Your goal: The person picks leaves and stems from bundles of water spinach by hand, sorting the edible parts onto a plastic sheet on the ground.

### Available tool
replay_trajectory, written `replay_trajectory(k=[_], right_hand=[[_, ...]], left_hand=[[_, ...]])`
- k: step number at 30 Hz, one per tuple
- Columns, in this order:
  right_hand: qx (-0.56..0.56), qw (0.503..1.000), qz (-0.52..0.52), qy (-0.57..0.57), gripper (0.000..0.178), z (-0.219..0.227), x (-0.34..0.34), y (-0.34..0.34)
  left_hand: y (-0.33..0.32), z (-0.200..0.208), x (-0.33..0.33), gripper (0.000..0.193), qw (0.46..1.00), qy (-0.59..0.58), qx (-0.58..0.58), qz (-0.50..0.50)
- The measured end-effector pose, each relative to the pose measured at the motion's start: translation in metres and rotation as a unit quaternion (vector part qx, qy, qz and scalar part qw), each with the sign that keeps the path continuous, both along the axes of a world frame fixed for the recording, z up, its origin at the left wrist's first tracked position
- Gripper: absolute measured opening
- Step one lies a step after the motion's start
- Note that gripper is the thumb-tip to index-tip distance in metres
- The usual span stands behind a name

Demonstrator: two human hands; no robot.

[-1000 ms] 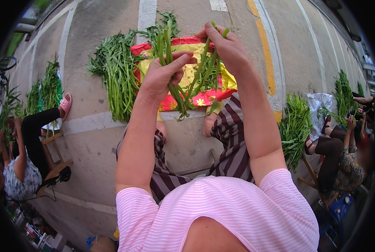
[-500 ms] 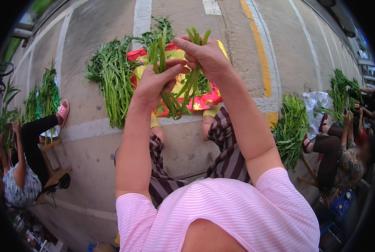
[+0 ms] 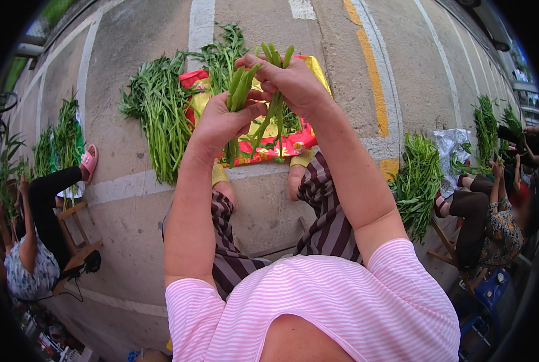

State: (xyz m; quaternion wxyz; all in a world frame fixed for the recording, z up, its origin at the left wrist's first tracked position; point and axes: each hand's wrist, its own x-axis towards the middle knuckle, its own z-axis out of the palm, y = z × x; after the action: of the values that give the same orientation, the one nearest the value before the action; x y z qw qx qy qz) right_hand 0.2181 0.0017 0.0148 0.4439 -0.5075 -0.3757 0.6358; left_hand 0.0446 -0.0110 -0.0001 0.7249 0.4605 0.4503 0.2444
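Both of my hands are raised close together over a red and yellow plastic sheet [image 3: 293, 143] on the ground. My left hand [image 3: 226, 123] is closed around a bunch of green water spinach stems [image 3: 240, 89], whose tops lean toward the right hand. My right hand [image 3: 292, 83] pinches a second bunch of stems [image 3: 274, 117]; its ends stick up above the fingers and the rest dangles below. Left of the sheet lies a big pile of leafy water spinach [image 3: 161, 123], with more leafy greens [image 3: 224, 55] at its far edge. Some cut pieces lie on the sheet, partly hidden by my hands.
At the left, a seated person [image 3: 31, 256] in black trousers handles greens beside another pile [image 3: 67, 142]. To the right, a green pile [image 3: 417, 181] lies by a silver sheet [image 3: 452, 151], and people sit there too. My bare feet [image 3: 296, 180] flank the sheet's near edge.
The left hand's stems have tilted toward the right hand, and their tops sit lower. My right hand has shifted slightly left. At the right, a person's greens have moved.
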Motion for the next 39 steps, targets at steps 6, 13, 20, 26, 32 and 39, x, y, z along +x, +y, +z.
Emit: replay_trajectory(k=[6,13,20,26,32,39], right_hand=[[-0.019,0.999,-0.030,0.016,0.029,0.002,0.007,0.000],[-0.019,0.997,-0.074,0.002,0.032,-0.004,0.007,0.004],[0.041,0.990,-0.095,-0.091,0.034,0.002,-0.005,-0.002],[0.038,0.996,-0.071,-0.042,0.036,-0.008,-0.011,-0.003],[0.016,0.997,-0.078,0.016,0.031,0.003,-0.006,0.000],[0.112,0.975,-0.167,-0.094,0.029,-0.006,0.020,0.009]], left_hand=[[0.001,0.004,-0.002,0.027,0.996,-0.081,-0.007,0.038],[0.003,0.003,-0.002,0.032,0.985,-0.148,-0.022,0.084],[0.009,-0.016,-0.005,0.022,0.984,-0.096,0.026,0.146],[0.005,-0.017,0.002,0.020,0.977,-0.106,0.031,0.182],[0.014,-0.020,-0.006,0.023,0.955,-0.109,0.053,0.270],[0.037,-0.002,-0.059,0.026,0.885,0.001,0.162,0.436]])
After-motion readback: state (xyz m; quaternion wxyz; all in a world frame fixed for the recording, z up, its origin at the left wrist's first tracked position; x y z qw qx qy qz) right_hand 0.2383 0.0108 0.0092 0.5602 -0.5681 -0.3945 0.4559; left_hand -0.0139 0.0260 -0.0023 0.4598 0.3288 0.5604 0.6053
